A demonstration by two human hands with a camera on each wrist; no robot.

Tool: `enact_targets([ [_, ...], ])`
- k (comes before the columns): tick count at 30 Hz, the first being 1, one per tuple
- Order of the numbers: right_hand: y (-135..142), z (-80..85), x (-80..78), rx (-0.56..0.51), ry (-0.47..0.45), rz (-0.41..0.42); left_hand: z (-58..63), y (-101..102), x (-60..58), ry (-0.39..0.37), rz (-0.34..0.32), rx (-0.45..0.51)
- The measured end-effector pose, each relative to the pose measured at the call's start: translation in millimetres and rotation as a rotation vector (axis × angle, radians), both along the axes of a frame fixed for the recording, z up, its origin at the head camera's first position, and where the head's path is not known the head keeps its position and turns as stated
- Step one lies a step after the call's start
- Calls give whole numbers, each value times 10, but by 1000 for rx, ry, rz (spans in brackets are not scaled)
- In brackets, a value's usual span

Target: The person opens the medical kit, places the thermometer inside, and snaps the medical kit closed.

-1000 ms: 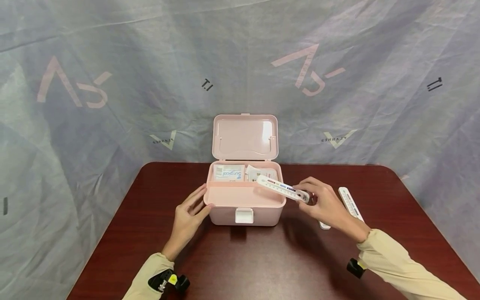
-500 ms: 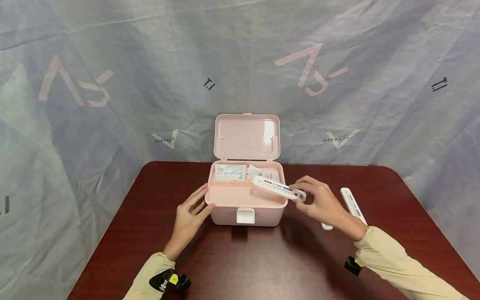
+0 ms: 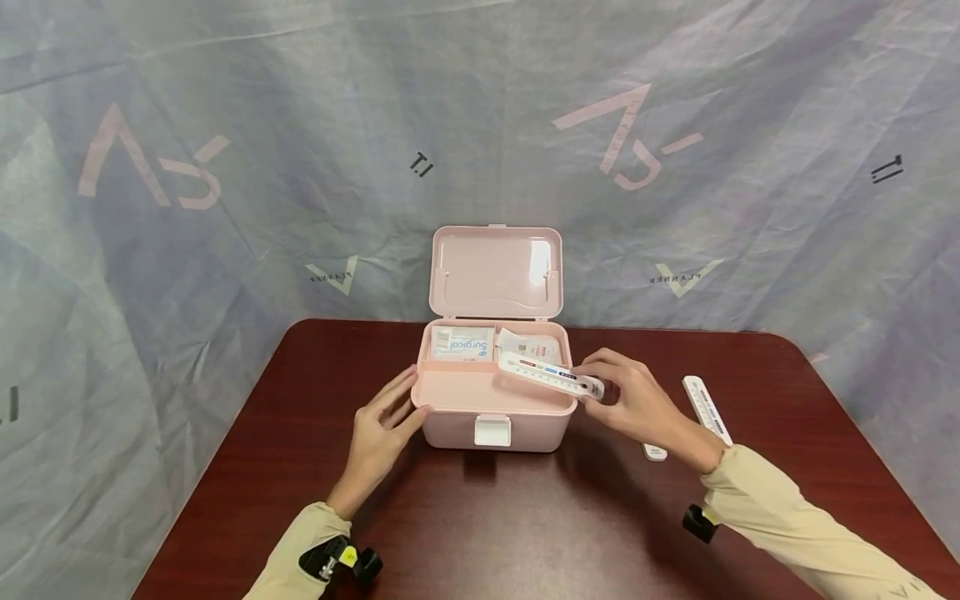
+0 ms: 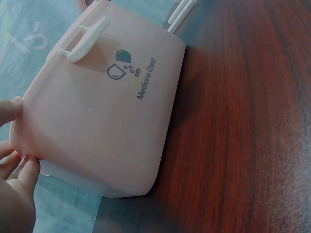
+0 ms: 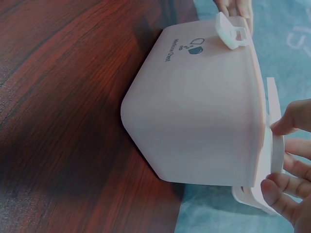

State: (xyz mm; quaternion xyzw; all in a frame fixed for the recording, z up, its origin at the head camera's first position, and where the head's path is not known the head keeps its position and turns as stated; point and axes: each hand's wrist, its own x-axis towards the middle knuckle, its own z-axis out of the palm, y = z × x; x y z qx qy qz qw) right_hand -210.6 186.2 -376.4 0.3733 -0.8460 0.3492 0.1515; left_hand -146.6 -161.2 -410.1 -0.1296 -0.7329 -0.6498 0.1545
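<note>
A pink medicine chest [image 3: 491, 430] stands with its lid [image 3: 497, 271] raised, its front latch [image 3: 492, 431] folded down. My left hand [image 3: 380, 433] rests on the chest's left rim, thumb at the front corner and fairly straight fingers along the side. Between thumb and fingers, my right hand [image 3: 633, 398] pinches the right end of a flat white thermometer [image 3: 543, 374] with coloured labels. The thermometer slants over the front part of the pink inner tray [image 3: 453, 388]. In the right wrist view, this thermometer [image 5: 277, 153] is seen nearly edge-on above the rim.
Behind the tray's divider lie a packet marked "Surgical" [image 3: 462, 343] and another white packet [image 3: 531, 346]. A second white thermometer [image 3: 707, 408] lies on the dark red table [image 3: 525, 517], right of the chest. A white end piece [image 3: 654, 452] shows beneath my right forearm. A grey-blue cloth [image 3: 480, 125] hangs behind.
My right hand has moved slightly left with the thermometer, bringing it further over the tray. My left hand stays on the chest's rim. The view has shifted a little.
</note>
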Motion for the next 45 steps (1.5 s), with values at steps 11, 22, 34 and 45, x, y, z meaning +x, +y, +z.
enact_targets([
  [11,-71,-15,-57,24,-2,16,1,14,-8,1,-6,-6],
  [22,-174,8,-90,54,-24,24,1,-2,0,14,1,-8],
  [34,-275,12,-155,61,18,80,-8,8,4,-3,13,-5],
  [45,-345,49,-181,92,-3,89,-17,7,-2,-15,8,10],
])
